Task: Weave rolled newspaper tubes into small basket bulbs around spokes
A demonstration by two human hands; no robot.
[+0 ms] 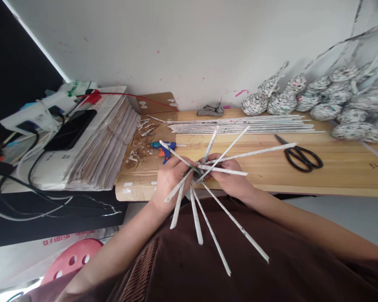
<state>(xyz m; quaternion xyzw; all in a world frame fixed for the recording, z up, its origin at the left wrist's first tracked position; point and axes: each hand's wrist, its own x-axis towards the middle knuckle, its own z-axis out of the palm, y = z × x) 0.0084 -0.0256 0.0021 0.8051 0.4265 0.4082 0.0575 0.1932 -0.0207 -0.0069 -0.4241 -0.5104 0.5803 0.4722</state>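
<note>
Several white rolled-paper sticks fan out from a small woven paper piece [198,174] held over the front edge of the table. My left hand [172,178] grips the piece from its left side, fingers closed on it. On the other side my right hand [228,174] is closed round the piece's right edge, its fingertips partly hidden behind the sticks. Some sticks point down over the dark brown clothing, others up and to the right across the table.
Behind the hands lie a row of paper sticks [239,125] and a blue glue gun [168,147]. Black scissors [299,156] rest at the right, woven paper gourds [281,102] behind them. A paper stack [109,138] with a phone [71,130] and cables stands left.
</note>
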